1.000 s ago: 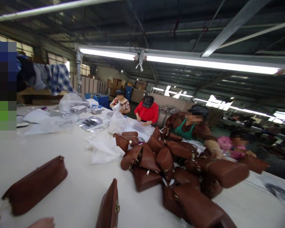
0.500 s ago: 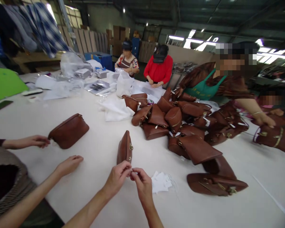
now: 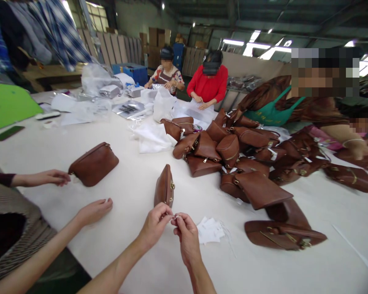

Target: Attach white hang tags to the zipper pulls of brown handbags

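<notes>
Brown bag (image 3: 163, 188) just past L hand (image 3: 155, 223)

bag (image 3: 163, 185) ahead, open tabletop (image 3: 136, 173) left, pile (image 3: 228, 150) right

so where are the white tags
The tags lie on the table in the head view, just right of the right hand, left of a brown bag.

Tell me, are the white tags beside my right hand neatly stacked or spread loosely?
Spread loosely: the white tags overlap at uneven angles on the table, corners jutting out, strings trailing beside them.
</notes>
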